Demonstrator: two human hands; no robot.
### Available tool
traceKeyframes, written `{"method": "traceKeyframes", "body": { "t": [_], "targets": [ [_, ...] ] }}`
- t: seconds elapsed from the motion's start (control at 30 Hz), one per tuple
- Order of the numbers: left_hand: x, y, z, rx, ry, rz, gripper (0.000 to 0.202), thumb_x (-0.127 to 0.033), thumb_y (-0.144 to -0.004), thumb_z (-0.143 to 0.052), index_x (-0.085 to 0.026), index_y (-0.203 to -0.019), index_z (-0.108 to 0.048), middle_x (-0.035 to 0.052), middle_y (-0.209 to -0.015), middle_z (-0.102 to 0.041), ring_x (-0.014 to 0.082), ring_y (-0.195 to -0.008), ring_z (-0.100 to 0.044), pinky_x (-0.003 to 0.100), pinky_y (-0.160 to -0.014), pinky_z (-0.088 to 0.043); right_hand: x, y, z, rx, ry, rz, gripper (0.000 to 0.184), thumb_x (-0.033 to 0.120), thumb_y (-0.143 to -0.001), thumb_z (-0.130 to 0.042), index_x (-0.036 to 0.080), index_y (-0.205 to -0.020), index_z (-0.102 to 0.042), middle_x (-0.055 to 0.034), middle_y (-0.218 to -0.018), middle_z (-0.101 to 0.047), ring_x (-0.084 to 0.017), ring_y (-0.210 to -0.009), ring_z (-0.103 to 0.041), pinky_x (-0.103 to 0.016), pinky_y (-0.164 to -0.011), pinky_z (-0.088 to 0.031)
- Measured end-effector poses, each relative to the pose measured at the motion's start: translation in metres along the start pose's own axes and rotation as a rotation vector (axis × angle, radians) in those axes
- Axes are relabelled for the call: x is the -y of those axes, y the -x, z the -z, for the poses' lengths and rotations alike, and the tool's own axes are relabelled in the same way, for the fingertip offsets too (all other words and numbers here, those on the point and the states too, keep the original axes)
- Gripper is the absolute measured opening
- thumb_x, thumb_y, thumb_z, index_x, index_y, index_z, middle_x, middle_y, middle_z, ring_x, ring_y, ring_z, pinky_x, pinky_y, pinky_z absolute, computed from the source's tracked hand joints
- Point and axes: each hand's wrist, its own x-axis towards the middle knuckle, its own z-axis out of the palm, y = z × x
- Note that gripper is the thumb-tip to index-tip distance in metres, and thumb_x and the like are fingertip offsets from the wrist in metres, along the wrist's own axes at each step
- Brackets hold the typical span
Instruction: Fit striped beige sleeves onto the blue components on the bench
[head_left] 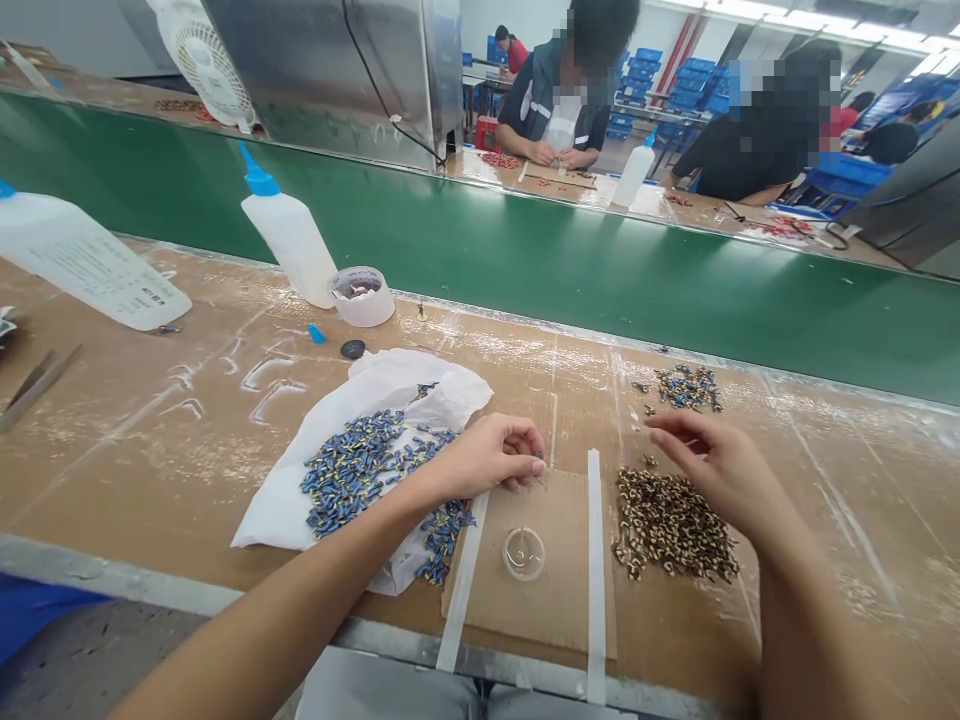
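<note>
My left hand [511,456] is closed in a pinch above the cardboard pad. A tiny bluish bit shows at its fingertips, too small to name. Below it on the pad stands a small clear round cup [523,554] with clear liquid inside. My right hand [709,462] hovers over the far side of a pile of small brown-and-gold pieces [667,530], fingers apart, nothing visible in them. Left of the pad, many small blue-and-yellow pieces [352,465] lie on a white plastic bag [281,500]. Behind my right hand is a smaller heap of blue-and-gold pieces [688,386].
Two white strips [596,580] edge the cardboard pad [555,620]. Blue-tipped bottles [289,235], a tape roll [362,297], a black cap [352,349] and tweezers [37,385] stand or lie leftward. Beyond runs a green belt [480,250]; co-workers [559,110] sit across it.
</note>
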Motion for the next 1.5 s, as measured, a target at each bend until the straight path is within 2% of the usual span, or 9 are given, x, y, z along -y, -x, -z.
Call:
{"method": "traceKeyframes", "body": {
  "t": [0.1, 0.17, 0.33, 0.43, 0.63, 0.8, 0.97, 1.23, 1.5],
  "targets": [
    [0.001, -0.001, 0.0, 0.004, -0.006, 0.003, 0.014, -0.025, -0.079, -0.067, -0.014, -0.084, -0.059, -0.0004, -0.07, -0.062, 0.0092, -0.059, -0.058, 0.022, -0.056, -0.049, -0.032, 0.0, 0.015, 0.019, 0.134, -0.078, 0.026, 0.041, -0.086, -0.059, 0.021, -0.097, -0.07, -0.0041, -0.075, -0.072, -0.021, -0.065, -0.065, -0.033, -0.059, -0.048],
    [0.002, -0.001, 0.0, 0.005, -0.01, 0.003, 0.015, -0.025, -0.079, -0.067, -0.014, -0.084, -0.059, -0.0004, -0.07, -0.062, 0.0092, -0.059, -0.058, 0.022, -0.056, -0.049, -0.038, 0.001, 0.013, 0.085, 0.151, -0.097, 0.026, 0.04, -0.084, -0.06, 0.022, -0.1, -0.069, -0.0033, -0.075, -0.072, -0.022, -0.066, -0.066, -0.034, -0.061, -0.049],
    [0.003, -0.001, 0.002, -0.027, -0.027, -0.019, 0.016, -0.027, -0.079, -0.067, -0.014, -0.085, -0.06, -0.0001, -0.069, -0.062, 0.0101, -0.06, -0.058, 0.023, -0.057, -0.049, -0.028, -0.002, -0.003, 0.234, 0.242, -0.147, 0.014, 0.032, -0.081, -0.061, 0.024, -0.083, -0.073, -0.0039, -0.078, -0.074, -0.023, -0.073, -0.068, -0.032, -0.063, -0.047],
    [0.0, 0.0, 0.001, -0.068, -0.017, -0.043, 0.015, -0.026, -0.079, -0.067, -0.014, -0.084, -0.06, -0.0001, -0.068, -0.062, 0.0099, -0.059, -0.057, 0.023, -0.057, -0.048, -0.025, -0.005, -0.005, 0.246, 0.342, -0.205, 0.012, 0.029, -0.079, -0.061, 0.024, -0.073, -0.071, -0.0026, -0.076, -0.074, -0.024, -0.074, -0.068, -0.032, -0.063, -0.045],
    [-0.005, 0.002, -0.003, -0.13, 0.0, -0.117, 0.011, -0.021, -0.08, -0.065, -0.013, -0.085, -0.061, -0.0012, -0.065, -0.06, 0.0087, -0.057, -0.055, 0.022, -0.057, -0.047, -0.034, -0.005, -0.005, 0.273, 0.303, -0.175, 0.01, 0.028, -0.079, -0.059, 0.024, -0.078, -0.068, -0.0026, -0.078, -0.074, -0.023, -0.075, -0.068, -0.031, -0.062, -0.045],
    [-0.006, 0.004, -0.007, -0.277, -0.158, -0.254, 0.007, -0.018, -0.082, -0.062, -0.014, -0.087, -0.061, -0.0009, -0.071, -0.061, 0.0096, -0.064, -0.057, 0.022, -0.059, -0.048, -0.036, 0.0, 0.002, 0.262, 0.284, -0.141, 0.014, 0.031, -0.082, -0.058, 0.023, -0.079, -0.07, -0.0048, -0.078, -0.074, -0.024, -0.072, -0.067, -0.033, -0.063, -0.045],
    [-0.009, 0.007, -0.011, -0.361, -0.441, -0.407, 0.004, -0.014, -0.083, -0.062, -0.014, -0.083, -0.065, -0.0003, -0.073, -0.065, 0.0095, -0.067, -0.057, 0.022, -0.063, -0.045, -0.013, 0.0, -0.002, 0.16, -0.029, -0.074, 0.024, 0.041, -0.085, -0.058, 0.02, -0.088, -0.069, -0.0061, -0.081, -0.072, -0.023, -0.075, -0.064, -0.034, -0.067, -0.046],
    [-0.011, 0.01, -0.017, -0.406, -0.589, -0.513, 0.009, -0.011, -0.084, -0.061, -0.013, -0.088, -0.069, 0.0024, -0.08, -0.071, 0.0111, -0.069, -0.06, 0.023, -0.065, -0.045, 0.049, 0.005, -0.057, 0.019, -0.57, -0.089, 0.015, 0.037, -0.082, -0.068, 0.023, -0.088, -0.073, -0.0018, -0.084, -0.073, -0.017, -0.08, -0.063, -0.029, -0.073, -0.049],
    [-0.004, 0.006, -0.018, -0.407, -0.619, -0.554, 0.013, -0.01, -0.085, -0.059, -0.014, -0.09, -0.071, 0.0035, -0.082, -0.072, 0.0133, -0.073, -0.063, 0.023, -0.068, -0.045, 0.055, 0.012, -0.078, -0.016, -0.71, -0.126, 0.018, 0.034, -0.084, -0.068, 0.025, -0.098, -0.072, -0.0031, -0.094, -0.072, -0.018, -0.09, -0.064, -0.031, -0.082, -0.051]
  ]
}}
